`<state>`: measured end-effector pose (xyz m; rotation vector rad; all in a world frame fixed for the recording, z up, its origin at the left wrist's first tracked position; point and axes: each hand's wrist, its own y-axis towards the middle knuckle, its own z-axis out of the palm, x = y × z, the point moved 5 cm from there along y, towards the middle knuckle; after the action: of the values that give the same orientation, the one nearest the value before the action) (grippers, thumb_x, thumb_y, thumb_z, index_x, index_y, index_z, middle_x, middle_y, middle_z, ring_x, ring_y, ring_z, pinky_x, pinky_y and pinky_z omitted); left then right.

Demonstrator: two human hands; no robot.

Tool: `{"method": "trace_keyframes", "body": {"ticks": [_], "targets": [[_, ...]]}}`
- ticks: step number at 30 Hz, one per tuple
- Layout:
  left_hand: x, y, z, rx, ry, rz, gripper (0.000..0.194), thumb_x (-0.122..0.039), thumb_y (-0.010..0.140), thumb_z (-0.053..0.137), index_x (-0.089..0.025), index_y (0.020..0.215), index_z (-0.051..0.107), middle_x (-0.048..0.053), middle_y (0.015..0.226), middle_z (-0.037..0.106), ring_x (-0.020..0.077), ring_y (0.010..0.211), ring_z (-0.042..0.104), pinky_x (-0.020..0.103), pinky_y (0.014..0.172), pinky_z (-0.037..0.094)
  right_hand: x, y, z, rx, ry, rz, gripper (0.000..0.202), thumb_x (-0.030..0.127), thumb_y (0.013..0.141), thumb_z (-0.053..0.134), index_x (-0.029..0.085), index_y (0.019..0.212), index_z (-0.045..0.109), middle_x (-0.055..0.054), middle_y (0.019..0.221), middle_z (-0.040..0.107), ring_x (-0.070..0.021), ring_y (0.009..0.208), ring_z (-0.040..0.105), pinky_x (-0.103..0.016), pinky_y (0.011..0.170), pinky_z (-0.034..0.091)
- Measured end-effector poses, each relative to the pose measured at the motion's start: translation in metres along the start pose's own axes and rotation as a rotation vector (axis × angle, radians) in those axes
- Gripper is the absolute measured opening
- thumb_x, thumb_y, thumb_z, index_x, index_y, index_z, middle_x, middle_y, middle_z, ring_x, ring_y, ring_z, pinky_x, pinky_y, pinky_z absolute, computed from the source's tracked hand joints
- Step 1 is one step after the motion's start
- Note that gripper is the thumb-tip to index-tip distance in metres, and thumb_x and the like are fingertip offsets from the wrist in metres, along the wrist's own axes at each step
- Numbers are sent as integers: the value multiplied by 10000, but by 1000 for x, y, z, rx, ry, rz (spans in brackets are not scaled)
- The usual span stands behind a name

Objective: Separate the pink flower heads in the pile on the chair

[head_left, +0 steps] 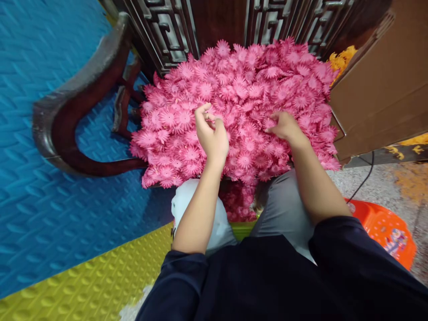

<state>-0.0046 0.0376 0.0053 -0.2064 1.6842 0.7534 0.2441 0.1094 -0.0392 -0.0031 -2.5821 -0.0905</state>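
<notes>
A broad heap of pink artificial flower heads [240, 89], daisy-like with thin petals, spreads in front of me. My left hand [213, 138] hovers over the heap's middle with fingers loosely bent. Its index finger and thumb are apart, and nothing shows between them. On the right side of the heap, my right hand [286, 126] reaches down into the flowers, thumb and fingers closing about a pink flower [269, 123]. Its fingertips are partly lost among the petals. More pink flowers [239, 203] lie lower down between my knees, above a green edge [243, 230].
A dark wooden chair arm [67, 102] curves out at left over blue matting [30, 200]. Carved wooden panels [220, 22] stand behind the heap. To the right are a cardboard box [381, 84], yellow flowers [343, 60], a black cable [366, 178] and an orange plastic stool [384, 232].
</notes>
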Motion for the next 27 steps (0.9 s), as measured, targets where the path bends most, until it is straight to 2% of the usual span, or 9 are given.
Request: {"method": "trace_keyframes", "body": {"ticks": [3,5,8,11,14,17,20,22,27], "targets": [[1,0,-1,13,-13,-17,183,-162,820,537,-233,984,495,8,832,546,152,835,548,293,865,442,3,-2,-1,17,-164,122,436,133,611,741,122,1042,675,-160,1074,682,-352,1072,607,-547,982,436],[3,0,-2,20,-8,-29,176,-160,817,533,-236,970,495,4,827,545,149,829,546,291,862,445,8,-1,-5,-38,-134,129,335,122,687,674,115,1022,678,-162,1055,686,-331,1054,621,-521,990,439],[5,0,-4,22,-6,-36,179,-127,803,525,-231,947,506,-3,805,537,141,813,545,283,859,442,9,5,-14,-191,28,102,219,198,757,638,122,959,669,-139,997,683,-265,977,635,-452,952,475],[6,-2,-3,47,-5,-24,179,-116,793,534,-225,935,524,-3,805,540,134,795,544,276,850,439,9,12,-21,-363,223,75,260,331,778,640,150,966,639,-122,1016,655,-233,999,617,-423,947,483],[8,-5,-1,69,-6,-20,123,-187,821,557,-230,934,535,1,816,549,135,803,546,277,846,441,19,14,-16,-428,492,87,273,382,781,635,184,968,605,-92,1012,641,-210,1013,616,-413,943,495],[8,-7,4,102,-44,-19,124,-307,841,593,-227,926,552,13,847,574,141,842,557,273,849,443,53,5,3,-256,796,55,235,372,753,671,216,906,583,-47,937,648,-165,934,624,-371,888,525],[10,-7,6,134,-103,-29,243,-418,813,640,-216,935,580,31,915,610,144,881,569,263,839,445,99,-13,22,-12,969,-30,279,352,656,761,215,815,576,-8,839,628,-136,860,617,-338,862,525],[13,-6,4,132,-139,-62,264,-434,790,666,-204,896,591,32,911,622,134,841,568,253,807,449,120,-24,31,98,1065,-54,331,322,582,811,218,787,573,13,789,619,-121,794,606,-327,854,523],[13,-2,-5,199,-210,-113,190,-316,791,677,-195,696,567,-22,679,550,106,655,513,225,674,426,136,-35,36,218,1137,-57,415,343,477,857,214,749,572,31,742,611,-115,759,585,-313,851,507]]}}
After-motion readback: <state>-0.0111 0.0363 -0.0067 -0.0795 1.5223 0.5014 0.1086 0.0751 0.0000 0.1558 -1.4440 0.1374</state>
